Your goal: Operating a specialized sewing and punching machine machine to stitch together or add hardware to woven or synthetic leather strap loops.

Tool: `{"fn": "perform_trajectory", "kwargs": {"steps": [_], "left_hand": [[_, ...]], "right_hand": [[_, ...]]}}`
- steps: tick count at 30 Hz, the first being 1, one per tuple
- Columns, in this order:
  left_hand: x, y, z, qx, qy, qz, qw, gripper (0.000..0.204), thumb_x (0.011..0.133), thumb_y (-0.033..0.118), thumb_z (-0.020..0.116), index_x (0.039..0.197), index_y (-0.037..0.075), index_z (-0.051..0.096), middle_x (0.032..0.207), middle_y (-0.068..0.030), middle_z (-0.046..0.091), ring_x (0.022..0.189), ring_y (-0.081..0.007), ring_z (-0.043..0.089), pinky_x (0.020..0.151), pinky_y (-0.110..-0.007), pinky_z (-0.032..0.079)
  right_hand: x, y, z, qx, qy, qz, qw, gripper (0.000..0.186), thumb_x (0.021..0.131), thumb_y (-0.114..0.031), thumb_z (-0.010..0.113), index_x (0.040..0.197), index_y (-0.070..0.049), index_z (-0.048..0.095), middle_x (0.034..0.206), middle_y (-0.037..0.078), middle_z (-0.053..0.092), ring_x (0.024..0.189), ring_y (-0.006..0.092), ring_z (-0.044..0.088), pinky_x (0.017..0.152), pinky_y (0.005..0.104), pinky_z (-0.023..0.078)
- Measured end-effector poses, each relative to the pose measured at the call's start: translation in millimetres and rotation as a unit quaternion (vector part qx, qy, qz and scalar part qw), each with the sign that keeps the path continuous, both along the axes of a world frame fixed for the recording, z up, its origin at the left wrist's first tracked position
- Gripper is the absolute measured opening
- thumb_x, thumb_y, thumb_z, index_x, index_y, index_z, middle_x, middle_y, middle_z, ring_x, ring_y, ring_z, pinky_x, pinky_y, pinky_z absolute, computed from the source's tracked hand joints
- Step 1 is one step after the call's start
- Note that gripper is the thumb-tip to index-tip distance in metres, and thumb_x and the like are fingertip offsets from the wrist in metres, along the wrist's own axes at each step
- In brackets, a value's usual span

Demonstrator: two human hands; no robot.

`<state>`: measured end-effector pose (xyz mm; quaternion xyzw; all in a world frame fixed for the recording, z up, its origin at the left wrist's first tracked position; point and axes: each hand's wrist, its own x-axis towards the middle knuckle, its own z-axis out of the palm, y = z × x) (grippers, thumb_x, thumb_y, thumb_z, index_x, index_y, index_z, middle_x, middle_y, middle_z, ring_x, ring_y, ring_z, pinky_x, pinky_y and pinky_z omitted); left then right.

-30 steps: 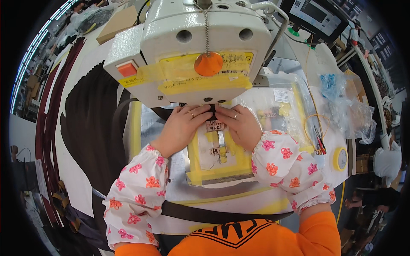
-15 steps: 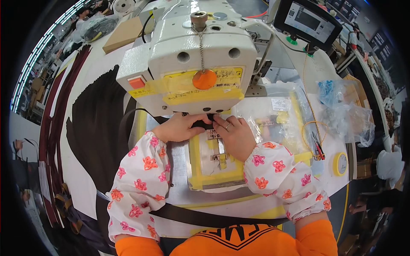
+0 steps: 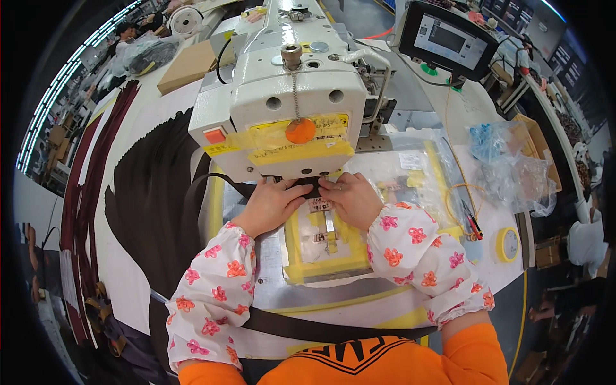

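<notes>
A white sewing machine (image 3: pixel 282 90) stands in the centre above a yellow-taped template (image 3: pixel 298 256). Just below its head, my left hand (image 3: pixel 273 202) has its fingers closed on a dark strap (image 3: pixel 312 188), whose band loops out to the left. My right hand (image 3: pixel 350 199) presses its bent fingers on the same piece from the right, opposite the left fingers. Small labelled tags (image 3: pixel 319 205) show on the template between my hands. The point under the machine head where the strap ends is hidden.
Dark strips (image 3: pixel 147 186) and maroon strips (image 3: pixel 90 179) lie on the left. A screen (image 3: pixel 446 38) stands at back right, with a plastic bag (image 3: pixel 507 167), scissors (image 3: pixel 475 226) and tape roll (image 3: pixel 507 244) below. Other people (image 3: pixel 128 32) sit farther off.
My head view has shifted, showing more of the machine's top. My hands have changed grip slightly on the strap, the left one dropping lower and then turning, both staying beneath the machine head.
</notes>
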<state>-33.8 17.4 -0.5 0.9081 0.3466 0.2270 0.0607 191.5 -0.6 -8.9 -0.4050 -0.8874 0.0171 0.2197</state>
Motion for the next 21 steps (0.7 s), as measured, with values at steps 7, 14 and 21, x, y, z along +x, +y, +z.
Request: {"fn": "perform_trajectory", "kwargs": {"steps": [7, 14, 21], "left_hand": [[0, 0, 5, -0.033, 0.015, 0.001, 0.999, 0.025, 0.085, 0.024, 0.056, 0.107, 0.016, 0.064, 0.106, -0.0057, 0.062, 0.087, -0.0279, 0.061, 0.075, -0.041, 0.043], [-2, -1, 3, -0.076, -0.03, 0.038, 0.996, 0.021, 0.081, 0.019, 0.061, 0.099, 0.011, 0.067, 0.096, -0.0083, 0.066, 0.091, -0.0282, 0.06, 0.081, -0.039, 0.046], [-9, 11, -8, 0.095, -0.061, 0.001, 0.994, 0.023, 0.081, 0.02, 0.063, 0.102, 0.013, 0.065, 0.095, -0.0125, 0.062, 0.086, -0.0319, 0.06, 0.075, -0.041, 0.048]], "right_hand": [[3, 3, 3, 0.02, -0.012, 0.012, 1.0, 0.023, 0.075, -0.013, 0.058, 0.097, -0.013, 0.067, 0.115, -0.002, 0.061, 0.09, 0.0184, 0.053, 0.08, 0.0347, 0.04], [2, 5, 0, 0.031, 0.0, 0.011, 0.999, 0.026, 0.074, -0.017, 0.06, 0.099, -0.015, 0.067, 0.108, -0.006, 0.063, 0.091, 0.0182, 0.052, 0.081, 0.0347, 0.04], [1, 11, 12, 0.015, -0.02, 0.016, 1.0, 0.026, 0.073, -0.016, 0.059, 0.099, -0.015, 0.066, 0.104, -0.007, 0.064, 0.093, 0.0192, 0.051, 0.08, 0.0343, 0.041]]}}
